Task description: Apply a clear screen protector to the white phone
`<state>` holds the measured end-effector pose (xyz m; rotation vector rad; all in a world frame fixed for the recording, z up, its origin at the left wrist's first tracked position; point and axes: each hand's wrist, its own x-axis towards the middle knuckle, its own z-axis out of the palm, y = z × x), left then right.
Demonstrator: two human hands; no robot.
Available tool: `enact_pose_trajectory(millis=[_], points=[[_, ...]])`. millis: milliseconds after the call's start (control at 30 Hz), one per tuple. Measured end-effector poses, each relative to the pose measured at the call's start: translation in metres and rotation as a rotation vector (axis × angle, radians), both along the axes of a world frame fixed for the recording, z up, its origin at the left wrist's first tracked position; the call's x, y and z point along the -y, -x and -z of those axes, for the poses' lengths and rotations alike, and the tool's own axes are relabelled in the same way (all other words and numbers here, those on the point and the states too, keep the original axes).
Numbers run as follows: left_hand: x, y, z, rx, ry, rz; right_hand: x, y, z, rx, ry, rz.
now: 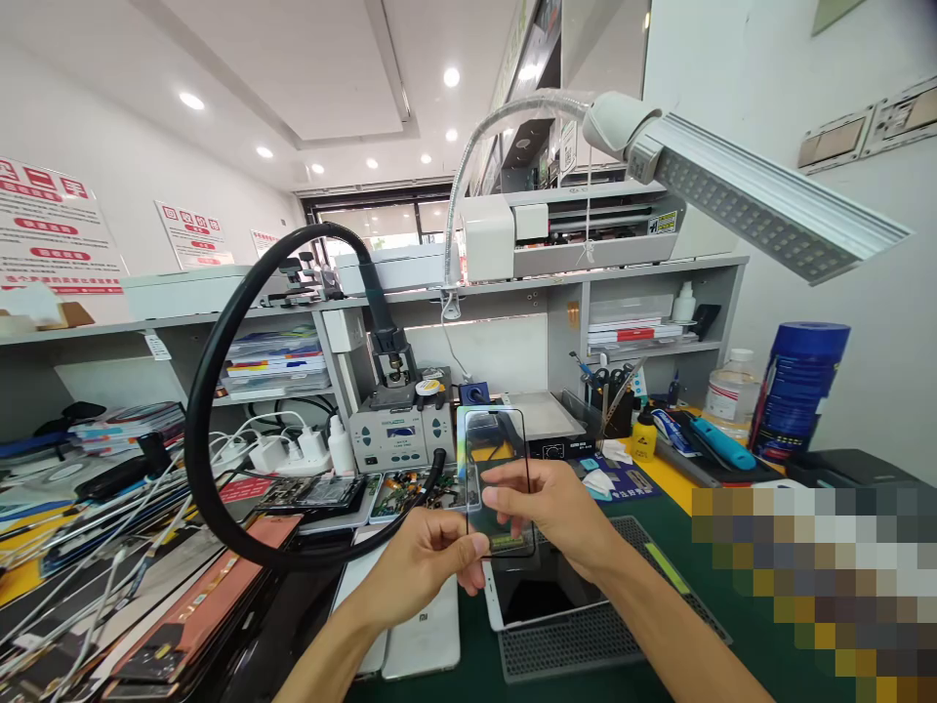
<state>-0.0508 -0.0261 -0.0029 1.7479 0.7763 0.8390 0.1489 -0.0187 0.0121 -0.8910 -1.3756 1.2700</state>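
Note:
Upright in front of me is a clear glass screen protector (505,542) with a thin black border. My left hand (439,552) pinches its lower left corner between thumb and fingers. At its right edge, my right hand (552,503) is closed, the bent thumb and fingers reaching across the border. A rainbow sheen shows along the glass's left side. Below and behind it, a white-framed phone (552,596) with a dark screen lies on a grey perforated mat (586,649). Beside my left wrist, a white phone (425,635) lies with its back up.
A thick black hose (197,420) loops from the grey soldering station (391,439) past my left forearm. Phone screens and parts (212,586) are piled at left. An LED lamp (761,205) hangs overhead. At right are a yellow bottle (644,436) and a blue can (801,391).

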Motion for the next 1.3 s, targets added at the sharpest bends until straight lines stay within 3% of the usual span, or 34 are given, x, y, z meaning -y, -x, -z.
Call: enact_pose_trajectory(millis=[200,500,600,733,800,1000,1200,1300], points=[[-0.002,0.007,-0.003,-0.059,0.006,0.041,-0.005,-0.012,-0.008,-0.104,0.044,0.136],[-0.006,0.016,0.003,-0.093,0.097,0.091,-0.022,-0.040,-0.007,-0.263,0.093,0.206],[-0.006,0.014,0.002,-0.038,0.092,0.043,-0.017,-0.039,-0.007,-0.217,0.108,0.116],[-0.008,0.013,0.003,0.070,0.046,-0.104,-0.005,-0.021,-0.003,-0.054,0.134,-0.117],[-0.010,0.012,0.005,0.098,0.053,-0.155,-0.002,-0.011,0.001,-0.024,0.117,-0.127],[-0.011,0.002,0.007,0.102,0.110,-0.175,-0.009,-0.005,0.006,-0.103,0.019,0.088],[-0.006,-0.001,0.004,0.107,0.098,-0.174,-0.034,-0.070,-0.005,-0.226,0.011,0.558],[-0.004,-0.001,0.001,0.105,0.089,-0.169,-0.057,-0.097,-0.004,-0.209,0.145,0.617]])
